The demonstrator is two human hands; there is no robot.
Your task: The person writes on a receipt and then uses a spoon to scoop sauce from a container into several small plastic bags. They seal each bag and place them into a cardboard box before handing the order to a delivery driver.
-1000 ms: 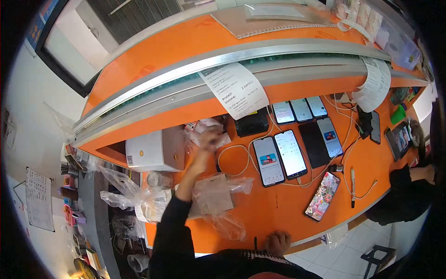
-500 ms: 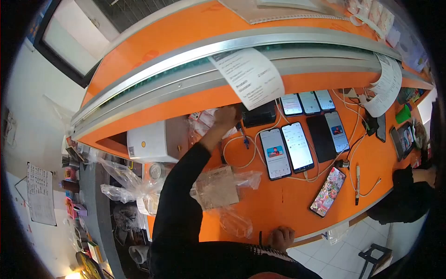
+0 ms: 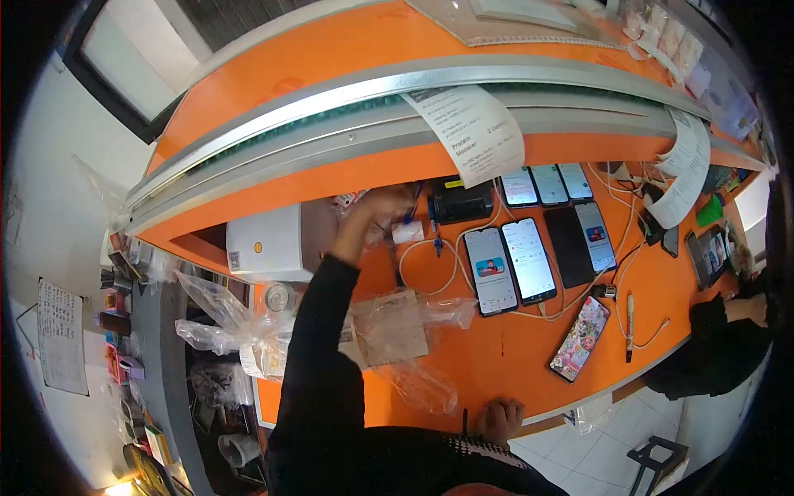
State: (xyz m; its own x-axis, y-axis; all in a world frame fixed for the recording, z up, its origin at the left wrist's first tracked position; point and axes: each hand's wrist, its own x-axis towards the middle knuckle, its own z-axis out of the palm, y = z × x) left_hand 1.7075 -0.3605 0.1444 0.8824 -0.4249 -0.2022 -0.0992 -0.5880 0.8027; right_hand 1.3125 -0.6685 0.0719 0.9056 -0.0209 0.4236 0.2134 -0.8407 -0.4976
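My left hand reaches under the orange shelf, left of a black device. Its fingers are closed around something small and blue that I cannot make out. Below the fingers lies a small white roll, with a blue-tipped item beside it. My right hand rests at the near table edge with curled fingers and nothing visible in it. Two lit phones, one and another, lie in mid-table; a third phone lies nearer the edge.
Clear plastic and a cardboard piece lie left of centre. A white box stands under the shelf. Receipts hang from the shelf. Cables and a marker are at right. Another person's hand rests at the far right.
My left hand has shifted slightly left and down, and a blue item now shows at its fingers. The white roll below is now visible. The view has shifted slightly.
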